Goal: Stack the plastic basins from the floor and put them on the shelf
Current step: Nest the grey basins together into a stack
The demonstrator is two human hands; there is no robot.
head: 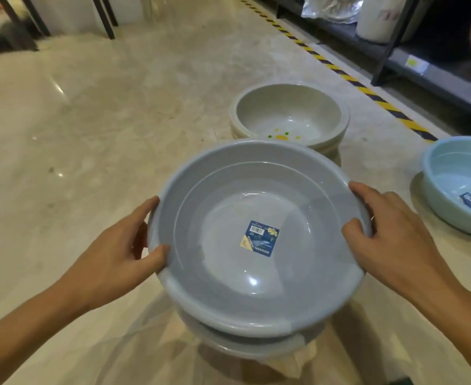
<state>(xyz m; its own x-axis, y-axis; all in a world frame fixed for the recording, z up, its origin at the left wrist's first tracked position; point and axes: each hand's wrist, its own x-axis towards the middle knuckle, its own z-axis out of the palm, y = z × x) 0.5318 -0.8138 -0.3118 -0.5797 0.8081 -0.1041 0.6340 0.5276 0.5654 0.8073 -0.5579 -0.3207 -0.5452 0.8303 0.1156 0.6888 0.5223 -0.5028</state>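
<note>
Both hands, left hand (117, 245) and right hand (390, 232), grip the grey basin (256, 273) by its rim; stacking step, next lower it squarely onto the basin beneath (245, 343).

The glossy beige marbled stone floor (117, 120) carries everything here. Ahead of me a stack of cream round plastic basins (289, 112), the top one printed with a yellow flower, stands on it. To my right lies a light blue round plastic basin (451, 168) with a blue label inside. A strip of yellow-and-black hazard tape (367, 91) runs along the foot of the dark metal shelf unit (437, 79). Close to me a pale grey plastic basin (242, 346) appears to sit on the floor, mostly hidden beneath the grey round plastic basin (228, 273) I hold.
</note>
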